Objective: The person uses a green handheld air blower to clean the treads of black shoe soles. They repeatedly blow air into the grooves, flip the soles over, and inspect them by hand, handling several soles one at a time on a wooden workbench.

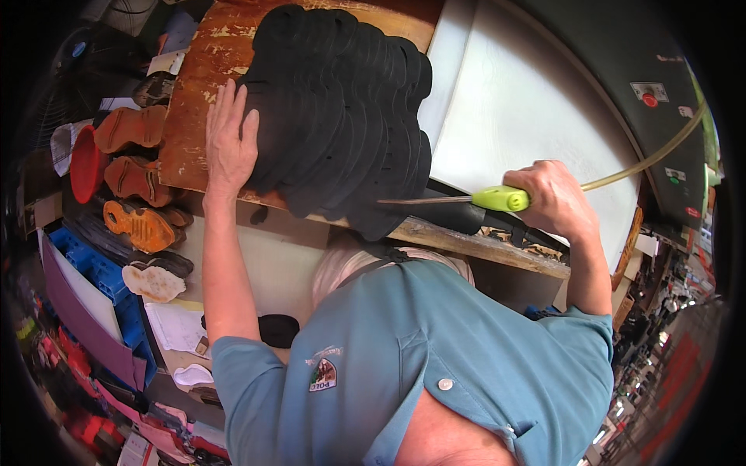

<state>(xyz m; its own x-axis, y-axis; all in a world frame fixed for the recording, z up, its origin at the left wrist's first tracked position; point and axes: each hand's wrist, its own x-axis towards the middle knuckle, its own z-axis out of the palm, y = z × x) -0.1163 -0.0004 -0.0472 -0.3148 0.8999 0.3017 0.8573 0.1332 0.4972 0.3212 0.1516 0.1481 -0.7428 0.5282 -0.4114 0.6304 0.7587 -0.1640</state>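
A wide pile of overlapping black sole-shaped sheets (334,116) covers much of the worn brown wooden board (206,58). At the pile's left edge lies my left hand (230,151), its fingers stretched out and its thumb beside the black pieces. My right hand (553,198) is wrapped round a lime-green air blow gun (497,199) to the right of the pile. The gun's long thin metal nozzle (423,201) points left over the lower edge of the black sheets. A yellowish hose (660,159) runs from behind my right hand up to the right.
Orange and brown shoe-sole shapes (134,177) and a red oval piece (85,165) sit left of the board. A blue crate (93,268) stands lower left. At the right are a white surface (528,101) and a dark machine panel with a red button (650,99).
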